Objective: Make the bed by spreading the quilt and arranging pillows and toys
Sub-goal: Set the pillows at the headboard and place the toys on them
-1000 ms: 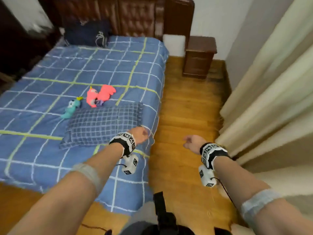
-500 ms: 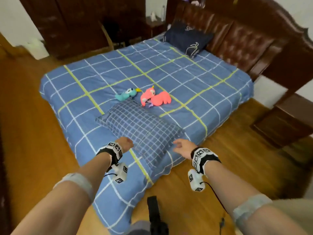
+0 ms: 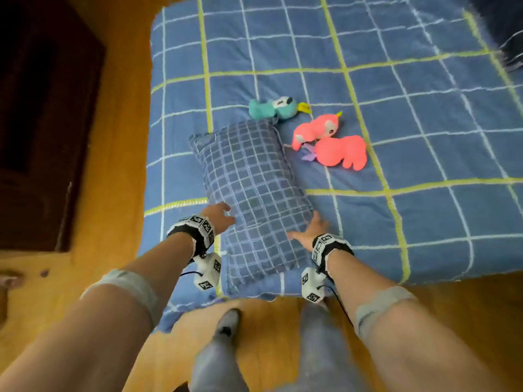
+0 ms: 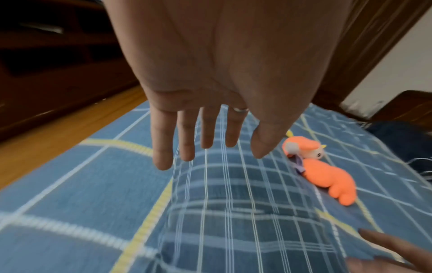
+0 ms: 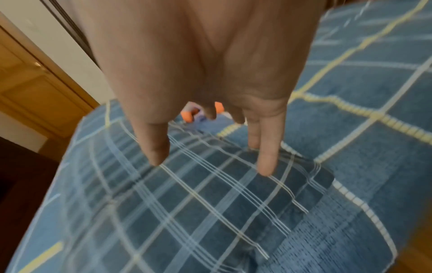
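Note:
A blue checked pillow (image 3: 252, 190) lies on the blue quilt (image 3: 410, 131) near the bed's front edge. My left hand (image 3: 219, 216) reaches its left side with straight fingers (image 4: 184, 140) just above the fabric. At the pillow's right side my right hand (image 3: 310, 230) is spread, thumb and fingers (image 5: 265, 158) hovering over the pillow (image 5: 187, 194). Neither hand holds anything. Past the pillow lie a teal plush bird (image 3: 273, 108) and a pink plush toy (image 3: 329, 142), the pink toy (image 4: 325, 171) also showing in the left wrist view.
A dark navy pillow (image 3: 509, 38) sits at the far right of the bed. Dark wooden furniture (image 3: 45, 123) stands on the left across a strip of wooden floor (image 3: 121, 137). My legs (image 3: 220, 349) stand at the bed's front edge.
The view has swung down over the bed. Both hands have moved forward to the checked pillow's two sides. The pillow and toys have not moved.

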A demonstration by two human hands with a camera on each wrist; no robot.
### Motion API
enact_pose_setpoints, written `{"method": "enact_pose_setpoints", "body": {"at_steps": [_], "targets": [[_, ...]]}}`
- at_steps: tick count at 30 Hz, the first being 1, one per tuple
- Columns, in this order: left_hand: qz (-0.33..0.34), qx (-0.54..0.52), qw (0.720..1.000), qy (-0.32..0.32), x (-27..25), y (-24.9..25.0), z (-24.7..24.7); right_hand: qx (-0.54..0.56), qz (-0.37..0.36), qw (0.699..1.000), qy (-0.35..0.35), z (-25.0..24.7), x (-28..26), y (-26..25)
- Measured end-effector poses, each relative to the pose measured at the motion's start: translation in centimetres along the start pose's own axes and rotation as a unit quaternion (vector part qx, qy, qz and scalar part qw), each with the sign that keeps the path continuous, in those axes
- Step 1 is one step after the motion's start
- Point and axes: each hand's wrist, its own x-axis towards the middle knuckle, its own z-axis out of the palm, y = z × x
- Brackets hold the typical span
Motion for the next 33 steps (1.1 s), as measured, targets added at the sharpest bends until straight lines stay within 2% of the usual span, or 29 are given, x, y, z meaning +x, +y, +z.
{"method": "enact_pose_setpoints", "body": {"at_steps": [3,7,9,12,15,17,20,24,30,33], "targets": [[-0.087,-0.043,0.994,-0.039,1.6,2.4,4.8,0.006,0.040,0.997,-0.058,0.6,4.9,2.3],[-0.110,-0.044,0.989,-0.094,1.8,5.1,9.5,0.046,-0.003,0.990,-0.133,0.4,8.1,3.5],[-0.190,-0.160,0.967,-0.060,0.8,6.9,10.3,0.097,-0.037,0.983,-0.150,-0.4,7.5,3.1],[-0.221,-0.242,0.943,-0.065,-1.8,10.0,10.3,0.165,-0.079,0.968,-0.173,-3.6,4.0,1.8],[-0.199,-0.313,0.926,-0.072,-4.2,13.0,9.5,0.112,-0.188,0.967,-0.131,-9.0,0.0,1.2],[-0.164,-0.390,0.903,-0.074,-6.5,16.6,8.5,0.057,-0.251,0.962,-0.090,-13.6,-2.5,1.7],[-0.097,-0.495,0.857,-0.105,-10.7,23.7,8.0,0.001,-0.295,0.956,-0.012,-19.8,-5.4,5.2],[0.007,-0.531,0.830,-0.172,-15.3,33.8,10.3,-0.017,-0.289,0.953,0.087,-27.6,-8.2,13.2],[0.072,-0.495,0.846,-0.186,-17.5,49.2,15.6,0.001,-0.273,0.942,0.196,-40.9,-11.8,24.4],[0.127,-0.482,0.841,-0.210,-18.1,59.0,18.3,-0.018,-0.262,0.932,0.250,-48.7,-12.0,30.4]]}}
